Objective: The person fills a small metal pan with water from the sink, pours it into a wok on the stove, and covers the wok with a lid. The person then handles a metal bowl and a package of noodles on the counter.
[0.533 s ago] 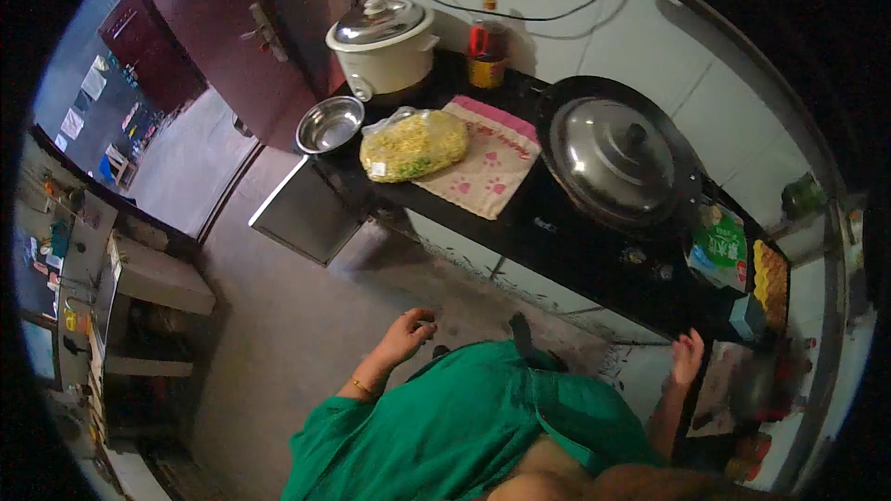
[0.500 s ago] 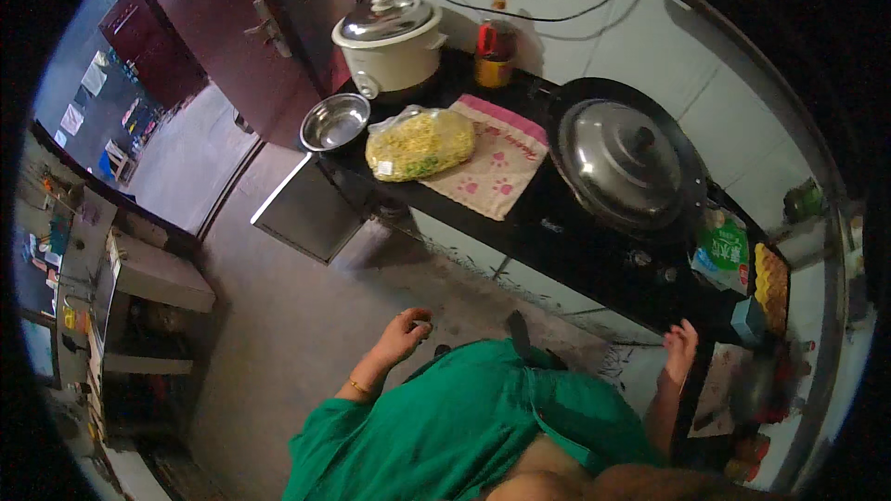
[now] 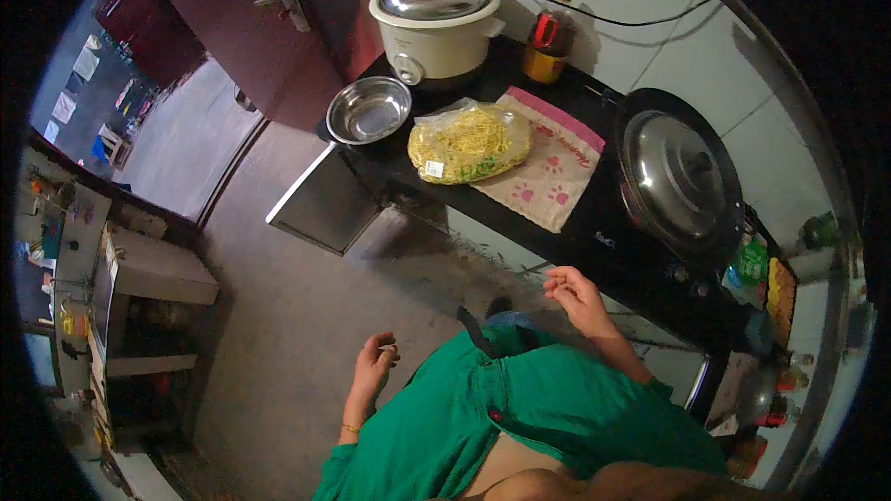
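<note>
My left hand (image 3: 375,360) hangs over the floor at my left side, its fingers loosely bent and a little apart, touching nothing. My right hand (image 3: 577,301) is raised just off the counter's front edge, fingers apart, with nothing in it. On the black counter, beyond my right hand, lies a patterned cloth (image 3: 548,187) with a pink border. A clear bag of yellow noodles (image 3: 470,145) overlaps its left side. To the left of the bag sits a shiny steel bowl (image 3: 368,111). A lidded black wok (image 3: 679,181) stands on the stove at the right.
Behind the bowl stands a cream electric cooker (image 3: 434,32) with a lid, next to a bottle (image 3: 549,42) of dark and orange colour. A cabinet door (image 3: 327,204) hangs open below the bowl. A green package (image 3: 748,269) lies right of the wok. Shelves (image 3: 158,269) stand at left.
My right hand has moved left and forward, from beside the counter's right part toward its middle front edge. My left hand has dropped slightly nearer my body. The view has shifted left.
</note>
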The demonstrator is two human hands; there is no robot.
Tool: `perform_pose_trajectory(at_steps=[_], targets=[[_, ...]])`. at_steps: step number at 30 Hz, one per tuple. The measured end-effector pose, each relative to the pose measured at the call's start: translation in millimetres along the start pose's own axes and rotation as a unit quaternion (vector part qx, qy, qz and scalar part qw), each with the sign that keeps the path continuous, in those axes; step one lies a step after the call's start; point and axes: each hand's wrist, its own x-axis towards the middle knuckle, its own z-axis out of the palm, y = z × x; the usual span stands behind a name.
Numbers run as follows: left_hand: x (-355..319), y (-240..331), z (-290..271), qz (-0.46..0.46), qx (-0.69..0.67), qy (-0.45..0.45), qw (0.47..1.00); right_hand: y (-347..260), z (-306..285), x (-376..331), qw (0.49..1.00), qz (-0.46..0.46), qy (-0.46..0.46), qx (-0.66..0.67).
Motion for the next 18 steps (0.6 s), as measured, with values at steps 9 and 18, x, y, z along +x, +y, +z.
perform_pose_trajectory(at_steps=[9,18], targets=[[38.9,29.8,-5.3,0.021,0.003,0.071,0.997,-6.3,8.8,88.8,0.997,-0.015,-0.077,0.020],[162.3,113.9,-30.9,0.110,0.101,0.143,0.978,-20.4,2.2,180.3,0.992,-0.012,-0.125,0.016]])
